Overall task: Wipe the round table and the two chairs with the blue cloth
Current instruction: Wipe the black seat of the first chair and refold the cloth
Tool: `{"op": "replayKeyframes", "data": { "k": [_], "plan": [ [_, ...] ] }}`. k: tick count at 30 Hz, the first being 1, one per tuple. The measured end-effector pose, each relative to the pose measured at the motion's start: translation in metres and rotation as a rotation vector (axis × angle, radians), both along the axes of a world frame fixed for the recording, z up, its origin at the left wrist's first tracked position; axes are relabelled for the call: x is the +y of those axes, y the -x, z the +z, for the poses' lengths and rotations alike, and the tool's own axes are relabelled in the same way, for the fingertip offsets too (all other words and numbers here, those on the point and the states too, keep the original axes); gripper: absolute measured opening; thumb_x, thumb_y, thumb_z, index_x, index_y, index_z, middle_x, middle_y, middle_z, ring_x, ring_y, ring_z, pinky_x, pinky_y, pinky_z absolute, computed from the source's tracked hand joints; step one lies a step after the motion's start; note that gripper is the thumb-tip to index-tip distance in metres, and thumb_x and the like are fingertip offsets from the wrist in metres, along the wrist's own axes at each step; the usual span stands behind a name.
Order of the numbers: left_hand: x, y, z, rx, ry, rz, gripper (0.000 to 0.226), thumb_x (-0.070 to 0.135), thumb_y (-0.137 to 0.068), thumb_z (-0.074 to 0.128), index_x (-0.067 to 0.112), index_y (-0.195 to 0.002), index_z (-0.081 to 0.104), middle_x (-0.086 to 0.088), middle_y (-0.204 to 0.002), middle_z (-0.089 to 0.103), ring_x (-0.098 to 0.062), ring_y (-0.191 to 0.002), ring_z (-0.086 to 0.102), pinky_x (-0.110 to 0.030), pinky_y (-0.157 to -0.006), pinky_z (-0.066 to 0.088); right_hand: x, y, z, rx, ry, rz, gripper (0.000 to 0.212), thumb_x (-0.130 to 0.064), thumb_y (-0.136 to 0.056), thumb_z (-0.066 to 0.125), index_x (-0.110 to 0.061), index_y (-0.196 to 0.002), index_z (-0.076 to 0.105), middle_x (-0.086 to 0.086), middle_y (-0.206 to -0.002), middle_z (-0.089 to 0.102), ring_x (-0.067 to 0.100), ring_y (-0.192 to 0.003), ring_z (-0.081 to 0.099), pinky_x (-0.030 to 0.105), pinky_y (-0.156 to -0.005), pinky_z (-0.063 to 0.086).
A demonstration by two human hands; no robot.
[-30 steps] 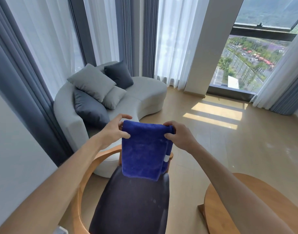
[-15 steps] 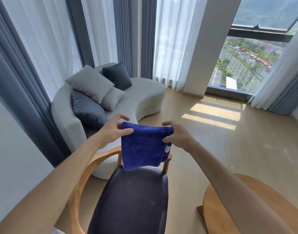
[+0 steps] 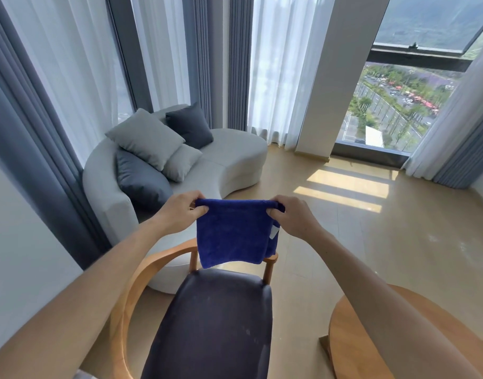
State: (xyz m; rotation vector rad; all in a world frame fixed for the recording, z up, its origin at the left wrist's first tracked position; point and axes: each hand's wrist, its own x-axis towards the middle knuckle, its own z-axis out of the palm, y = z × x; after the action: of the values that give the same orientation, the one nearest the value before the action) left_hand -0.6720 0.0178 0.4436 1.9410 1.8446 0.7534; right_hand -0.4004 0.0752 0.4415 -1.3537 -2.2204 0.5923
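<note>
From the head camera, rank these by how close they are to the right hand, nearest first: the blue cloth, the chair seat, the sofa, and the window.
1. blue cloth: pinched at its top corner by the right hand.
2. chair seat: below, slightly left.
3. sofa: beyond, to the left.
4. window: farthest, across the floor on the right.

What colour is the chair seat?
Dark grey, almost black, on the chair seat, with a light wooden frame. The head view, the only one, shows it.
</note>
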Motion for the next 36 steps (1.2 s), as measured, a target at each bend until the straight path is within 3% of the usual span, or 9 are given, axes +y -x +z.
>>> {"op": "replayKeyframes", "data": {
  "k": [3, 7, 11, 16, 22, 26, 32, 34, 36],
  "plan": [
    [0.001, -0.004, 0.001, -0.081, 0.03, 0.023, 0.012, 0.022, -0.098, 0.05, 0.029, -0.088, 0.052, 0.004, -0.086, 0.062, -0.015, -0.081, 0.059, -0.023, -0.067, 0.044, 0.0, 0.002, 0.0, 0.069, -0.007, -0.022, 0.017, -0.013, -0.096, 0.05, -0.012, -0.106, 0.065, -0.004, -0.089, 0.064, 0.018, -0.085, 0.06, 0.023, -0.07, 0.047],
    [0.0, -0.009, 0.001, -0.276, 0.068, 0.049, 0.008, 0.025, -0.1, 0.044, 0.022, -0.098, 0.051, -0.006, -0.098, 0.062, -0.023, -0.095, 0.061, -0.043, -0.079, 0.056, 0.0, 0.004, 0.0, 0.195, 0.033, -0.058, 0.016, -0.016, -0.099, 0.047, -0.016, -0.111, 0.059, -0.005, -0.096, 0.062, 0.013, -0.088, 0.058, 0.023, -0.072, 0.046],
    [0.0, -0.012, 0.002, -0.362, 0.08, 0.078, 0.008, 0.025, -0.1, 0.044, 0.024, -0.095, 0.05, -0.009, -0.096, 0.062, -0.021, -0.09, 0.065, -0.037, -0.062, 0.06, 0.001, 0.004, 0.001, 0.218, 0.073, -0.062, 0.016, -0.018, -0.101, 0.044, -0.018, -0.113, 0.055, -0.003, -0.1, 0.062, 0.015, -0.092, 0.058, 0.028, -0.077, 0.05],
    [0.0, -0.017, 0.003, -0.336, 0.068, 0.103, 0.008, 0.024, -0.099, 0.046, 0.025, -0.092, 0.05, -0.006, -0.093, 0.064, -0.021, -0.087, 0.065, -0.042, -0.063, 0.061, -0.001, 0.002, 0.001, 0.259, 0.122, -0.088, 0.017, -0.019, -0.1, 0.047, -0.015, -0.112, 0.059, -0.001, -0.098, 0.062, 0.018, -0.093, 0.059, 0.035, -0.081, 0.051],
    [0.001, -0.019, -0.001, -0.244, 0.074, 0.109, 0.01, 0.025, -0.099, 0.047, 0.016, -0.1, 0.05, -0.009, -0.096, 0.063, -0.025, -0.091, 0.063, -0.047, -0.076, 0.058, -0.004, 0.002, -0.003, 0.236, 0.116, -0.114, 0.009, -0.021, -0.099, 0.049, -0.017, -0.103, 0.057, 0.001, -0.094, 0.063, 0.019, -0.089, 0.06, 0.034, -0.078, 0.052],
    [0.005, -0.028, -0.007, -0.137, 0.063, 0.22, 0.016, 0.028, -0.097, 0.05, 0.013, -0.092, 0.049, -0.008, -0.086, 0.062, -0.027, -0.082, 0.062, -0.045, -0.077, 0.054, -0.007, 0.01, -0.008, 0.21, 0.105, -0.185, 0.007, -0.022, -0.098, 0.05, -0.017, -0.098, 0.055, 0.001, -0.091, 0.061, 0.018, -0.084, 0.058, 0.026, -0.069, 0.049],
    [0.008, -0.066, -0.012, -0.171, 0.044, 0.224, 0.023, 0.032, -0.093, 0.053, 0.024, -0.076, 0.04, 0.003, -0.073, 0.055, -0.012, -0.064, 0.054, -0.018, -0.045, 0.035, -0.019, 0.045, -0.01, 0.26, 0.148, -0.197, 0.01, -0.02, -0.097, 0.048, -0.012, -0.1, 0.053, -0.006, -0.078, 0.052, 0.004, -0.068, 0.048, 0.016, -0.054, 0.032],
    [0.008, -0.081, -0.011, -0.299, 0.082, 0.13, 0.018, 0.03, -0.094, 0.052, 0.023, -0.079, 0.045, 0.0, -0.076, 0.059, -0.009, -0.062, 0.06, -0.012, -0.043, 0.043, -0.022, 0.052, -0.007, 0.285, 0.202, -0.159, 0.013, -0.019, -0.096, 0.046, -0.012, -0.104, 0.055, -0.008, -0.078, 0.053, 0.004, -0.07, 0.051, 0.017, -0.056, 0.034],
    [0.006, -0.085, -0.008, -0.485, 0.173, 0.08, 0.014, 0.021, -0.096, 0.046, 0.018, -0.085, 0.054, -0.008, -0.084, 0.065, -0.019, -0.07, 0.068, -0.023, -0.06, 0.057, -0.023, 0.051, -0.004, 0.359, 0.281, -0.146, 0.012, -0.024, -0.094, 0.05, -0.018, -0.101, 0.056, -0.008, -0.082, 0.057, 0.011, -0.077, 0.056, 0.02, -0.058, 0.037]
  ]
}}
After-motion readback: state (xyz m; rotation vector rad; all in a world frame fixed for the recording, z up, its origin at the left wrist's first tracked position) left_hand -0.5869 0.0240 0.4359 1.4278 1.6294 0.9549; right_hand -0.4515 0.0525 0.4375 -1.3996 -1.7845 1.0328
